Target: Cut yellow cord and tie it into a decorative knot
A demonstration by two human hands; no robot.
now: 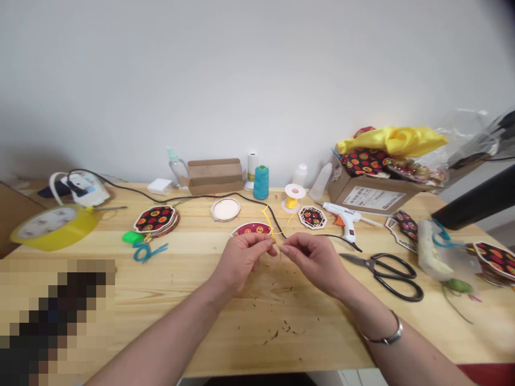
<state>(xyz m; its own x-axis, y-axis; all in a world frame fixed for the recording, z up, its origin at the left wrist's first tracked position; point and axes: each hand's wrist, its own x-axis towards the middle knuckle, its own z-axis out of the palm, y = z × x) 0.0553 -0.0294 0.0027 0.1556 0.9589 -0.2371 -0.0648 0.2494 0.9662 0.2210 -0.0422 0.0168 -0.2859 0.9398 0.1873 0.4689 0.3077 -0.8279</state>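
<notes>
Head view, hands (277, 246) pinching what seems yellow cord (270, 224), pale wooden table (193, 300), plain grey wall (225, 80)

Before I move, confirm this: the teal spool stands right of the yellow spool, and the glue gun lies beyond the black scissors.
Not right: the head view shows the teal spool to the left of the yellow spool. The glue gun does lie beyond the black scissors.

Both hands (277, 260) pinching thin yellow cord (270, 222) above wooden table (193, 332).
</notes>
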